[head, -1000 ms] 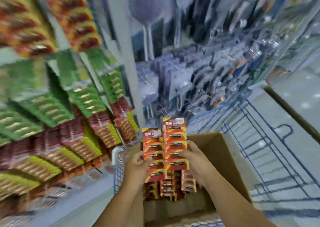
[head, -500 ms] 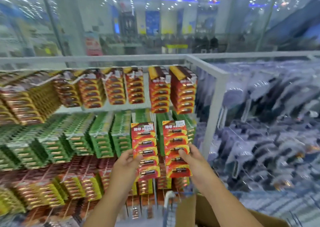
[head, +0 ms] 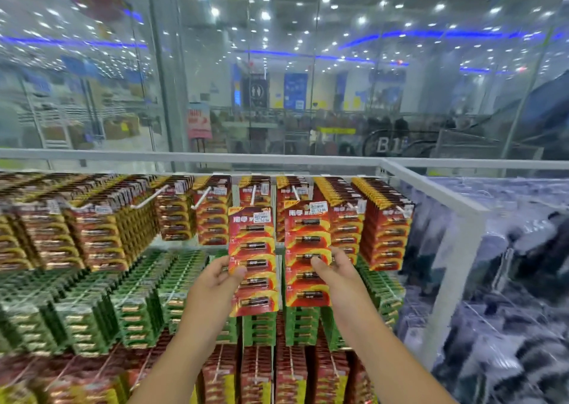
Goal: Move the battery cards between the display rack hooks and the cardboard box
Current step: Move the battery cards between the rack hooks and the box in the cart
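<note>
A: Where do we stand?

B: We hold two red battery cards up before the top row of the rack. Our left hand (head: 215, 280) pinches the left card (head: 252, 259) at its lower half, thumb on the front. Our right hand (head: 335, 268) pinches the right card (head: 308, 249) the same way. Both grips are closed on card; neither is free.

A: Are they on the hooks yet?

B: Not yet, as far as we can judge. The white hooks (head: 201, 197) stick out from the hanging red packs (head: 385, 222), and the tops of our two cards sit just below and in front of two of them. We cannot tell whether either hole has met a hook tip.

A: And the box?

B: Out of view, so we cannot say how many cards wait in it.

A: How full is the rack?

B: The top row looks thickly hung at the left and at the far right. The hooks straight ahead of us carry thinner bundles (head: 255, 191), so that seems the place we are filling. The green packs (head: 138, 308) below and the red ones at the bottom look packed.

A: So what is left?

B: We judge we are mid-step: line each hole up with its hook, push the cards back, let go, then fetch more.
</note>
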Motion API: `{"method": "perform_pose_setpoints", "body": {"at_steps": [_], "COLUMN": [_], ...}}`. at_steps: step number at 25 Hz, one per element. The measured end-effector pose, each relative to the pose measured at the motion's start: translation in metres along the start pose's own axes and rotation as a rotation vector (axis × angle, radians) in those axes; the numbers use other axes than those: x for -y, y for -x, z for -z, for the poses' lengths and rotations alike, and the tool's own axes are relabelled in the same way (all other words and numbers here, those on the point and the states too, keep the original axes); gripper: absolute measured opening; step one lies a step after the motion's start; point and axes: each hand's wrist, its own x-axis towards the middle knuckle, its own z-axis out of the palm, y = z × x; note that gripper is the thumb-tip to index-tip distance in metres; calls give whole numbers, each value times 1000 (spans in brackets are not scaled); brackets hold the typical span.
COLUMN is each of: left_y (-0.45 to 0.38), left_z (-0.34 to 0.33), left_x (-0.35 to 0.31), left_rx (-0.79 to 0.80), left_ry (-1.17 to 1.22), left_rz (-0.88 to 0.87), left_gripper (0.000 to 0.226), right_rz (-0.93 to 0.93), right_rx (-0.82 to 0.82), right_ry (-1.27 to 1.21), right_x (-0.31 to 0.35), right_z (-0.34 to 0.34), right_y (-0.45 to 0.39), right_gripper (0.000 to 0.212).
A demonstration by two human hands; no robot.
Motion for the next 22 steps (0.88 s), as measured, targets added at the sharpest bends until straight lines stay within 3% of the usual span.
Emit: {"method": "perform_pose_setpoints", "body": {"at_steps": [2,6,9,13,16,19,22], "left_y": [-15,-31,-38,-57,-68,-98,-129], "left_z": [6,8,6,1,-5,-10,-18], "left_x": [2,3,1,13,5,12,13], "left_rx": [26,74,85,74,61,55,17], "left_ry": [16,38,21,-20,-37,-39,-24], "left_rz": [0,12,18,46,60,61,78], "left_gripper": [46,50,40,68,54,49,22], "right_rz": [-4,-18,-24,-19,-42,-54,-65], "right_rx": [-38,-55,-65,-75,-102,-170,-223], "right_ry": [-7,-18,-11,35,66,86,92], "right_x": [-2,-6,-7,-3,-5,-9,-11], "right_z": [-4,-7,-8,-16,-19,-28,-37], "right_y": [-10,-19,-27,-35,-49,-71,-100], "right_gripper": [46,31,20,11,4,16,12]}}
